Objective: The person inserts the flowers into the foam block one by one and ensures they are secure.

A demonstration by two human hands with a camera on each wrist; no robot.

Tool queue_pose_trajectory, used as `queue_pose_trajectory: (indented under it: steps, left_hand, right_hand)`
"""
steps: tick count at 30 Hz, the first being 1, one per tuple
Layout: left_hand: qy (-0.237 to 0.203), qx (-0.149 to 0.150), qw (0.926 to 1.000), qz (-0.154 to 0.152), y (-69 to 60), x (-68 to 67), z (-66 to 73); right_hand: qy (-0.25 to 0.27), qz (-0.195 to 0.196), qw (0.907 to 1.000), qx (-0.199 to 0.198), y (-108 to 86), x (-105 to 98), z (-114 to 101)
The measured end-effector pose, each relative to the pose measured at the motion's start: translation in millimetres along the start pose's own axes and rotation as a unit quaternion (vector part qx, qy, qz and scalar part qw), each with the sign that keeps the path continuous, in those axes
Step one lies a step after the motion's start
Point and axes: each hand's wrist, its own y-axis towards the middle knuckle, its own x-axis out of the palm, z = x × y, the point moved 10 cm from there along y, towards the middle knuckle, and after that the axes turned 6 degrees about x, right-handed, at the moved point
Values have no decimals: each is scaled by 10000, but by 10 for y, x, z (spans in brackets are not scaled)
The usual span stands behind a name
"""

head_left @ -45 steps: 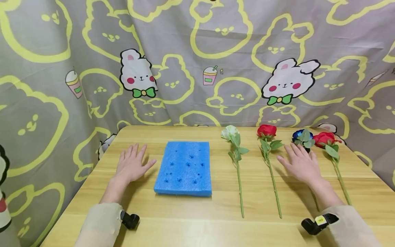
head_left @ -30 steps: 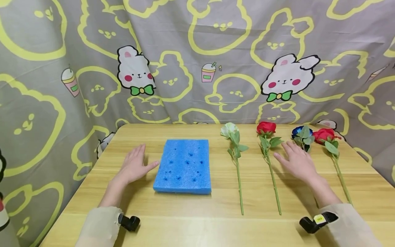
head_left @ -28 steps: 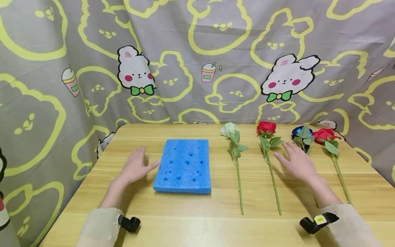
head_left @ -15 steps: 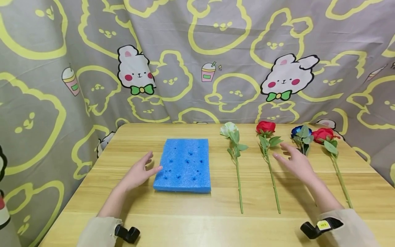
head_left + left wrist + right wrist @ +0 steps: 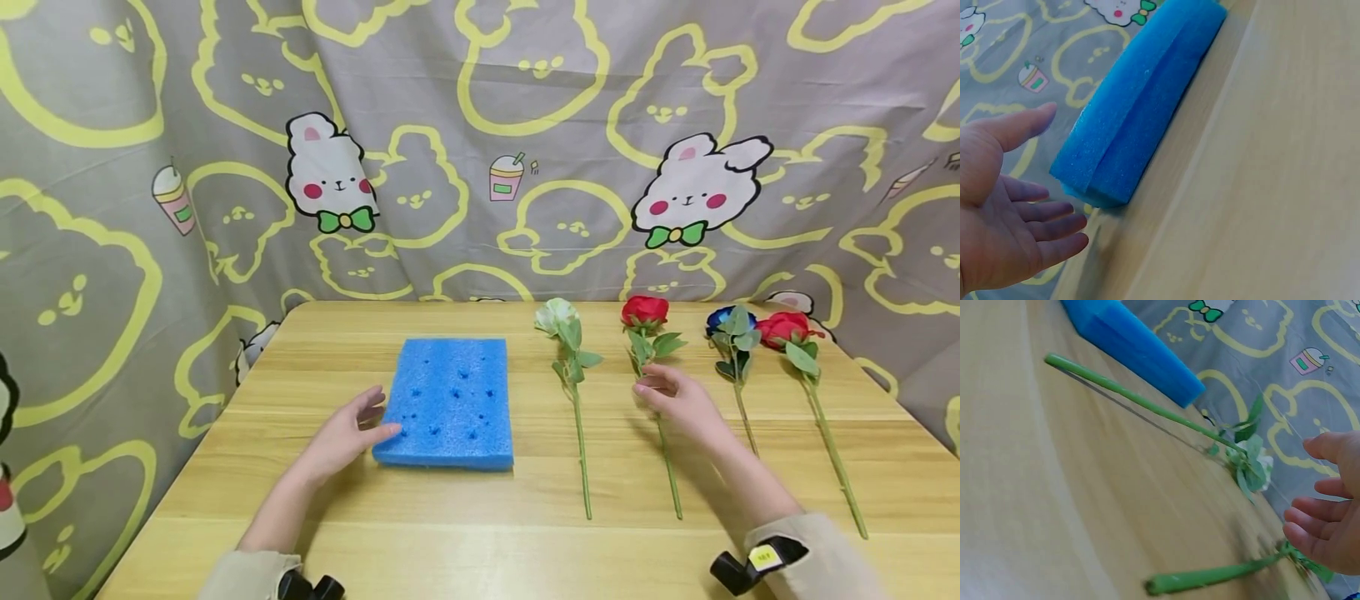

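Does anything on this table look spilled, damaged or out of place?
Nothing looks spilled. The blue foam block has small dark holes scattered unevenly across its otherwise flat top, perhaps old punctures. The blue bloom and rightmost red bloom also crowd close together.

The blue block (image 5: 447, 408) is matt, pitted foam; the tabletop (image 5: 495, 550) is smooth, wood-grained, with a soft sheen. The backdrop (image 5: 435, 75) is creased cloth. The red flower's stem (image 5: 1204, 577) looks like smooth plastic, the right sleeve (image 5: 828, 558) like matt cloth.
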Motion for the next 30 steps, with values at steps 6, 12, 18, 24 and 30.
queue_pose_trajectory:
  steps: [6,12,18,24,30]
  left_hand:
    - [-61,28,10000,-65,-3,34,18]
    - [-136,108,9995,-256,-23,82,26]
    - [-219,99,9988,-425,-38,145,19]
    - [-200,70,9988,-434,-39,162,23]
    - [-103,145,9985,-525,-38,166,40]
  right_hand:
    - [997,-457,9930,445,13,256,39]
    - [1392,-763,9864,433,61,482,-2]
    - [1821,-1053,9756,634,68,675,29]
    - [1852,-1163,9730,743,82,759,30]
    - [1880,-1346,9693,841,69,824,15]
